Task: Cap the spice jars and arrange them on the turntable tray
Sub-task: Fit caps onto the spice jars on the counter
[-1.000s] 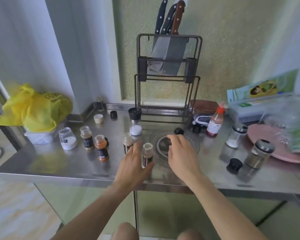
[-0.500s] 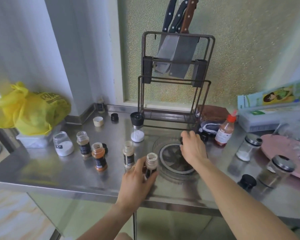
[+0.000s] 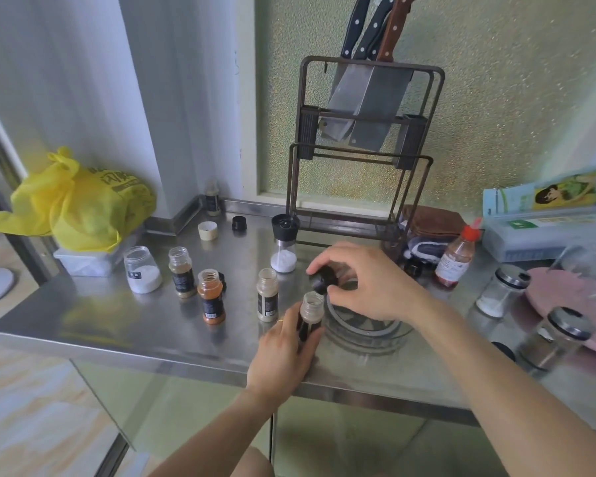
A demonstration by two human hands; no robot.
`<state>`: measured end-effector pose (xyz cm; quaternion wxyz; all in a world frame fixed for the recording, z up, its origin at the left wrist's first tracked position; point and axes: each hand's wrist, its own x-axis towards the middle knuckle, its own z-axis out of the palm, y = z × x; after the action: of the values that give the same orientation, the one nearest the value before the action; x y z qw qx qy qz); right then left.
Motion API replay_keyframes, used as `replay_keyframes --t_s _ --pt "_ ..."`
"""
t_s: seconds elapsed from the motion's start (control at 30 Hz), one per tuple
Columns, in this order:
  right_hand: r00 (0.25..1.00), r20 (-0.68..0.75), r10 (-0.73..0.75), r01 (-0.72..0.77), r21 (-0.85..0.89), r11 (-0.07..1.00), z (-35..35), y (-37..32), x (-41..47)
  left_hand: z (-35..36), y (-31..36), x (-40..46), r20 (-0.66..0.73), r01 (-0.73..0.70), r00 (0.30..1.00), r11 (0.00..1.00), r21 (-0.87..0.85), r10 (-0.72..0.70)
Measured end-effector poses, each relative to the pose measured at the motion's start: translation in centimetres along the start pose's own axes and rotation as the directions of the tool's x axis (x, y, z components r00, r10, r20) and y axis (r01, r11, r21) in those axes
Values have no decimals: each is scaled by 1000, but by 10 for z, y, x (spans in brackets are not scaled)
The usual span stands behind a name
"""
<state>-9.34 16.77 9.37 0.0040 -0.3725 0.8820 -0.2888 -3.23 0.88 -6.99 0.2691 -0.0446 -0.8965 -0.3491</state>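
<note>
My left hand [image 3: 283, 352] grips an uncapped spice jar [image 3: 311, 313] that stands on the steel counter. Just above the jar's mouth, my right hand [image 3: 365, 280] holds a black cap [image 3: 322, 282] in its fingertips. The round clear turntable tray [image 3: 362, 325] lies right of the jar, partly under my right hand. To the left stand three uncapped jars: a pale one [image 3: 267, 294], an orange one [image 3: 211, 296] and a brown one [image 3: 181, 271]. A wide jar of white powder [image 3: 141, 273] sits further left. Loose caps lie behind: a black cap [image 3: 239, 223] and a cream cap [image 3: 208, 230].
A knife rack [image 3: 362, 149] stands at the back with a salt grinder [image 3: 284, 246] in front. A yellow bag [image 3: 80, 201] sits left. At right are a red-capped sauce bottle [image 3: 456, 256], two lidded glass jars [image 3: 503, 290], [image 3: 558, 335], a pink plate [image 3: 565, 304] and boxes.
My right hand picked a black cap from behind the turntable and brought it back over the jar. My left hand has kept its hold on the jar.
</note>
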Motion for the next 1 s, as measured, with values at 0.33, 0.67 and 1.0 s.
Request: replay_keyframes --t_s 0.33,0.67,1.0 --pt "972 235 -10 82 -299 951 17 -9 10 3 -9 -1 52 16 999 998 -69 -12" --pt "952 277 127 24 -483 876 17 -24 20 -1 -5 0 57 14 998 994 -111 -8" --pt "957 202 207 -57 -570 820 19 -30 26 -3 -6 0 73 14 997 992 -125 -4"
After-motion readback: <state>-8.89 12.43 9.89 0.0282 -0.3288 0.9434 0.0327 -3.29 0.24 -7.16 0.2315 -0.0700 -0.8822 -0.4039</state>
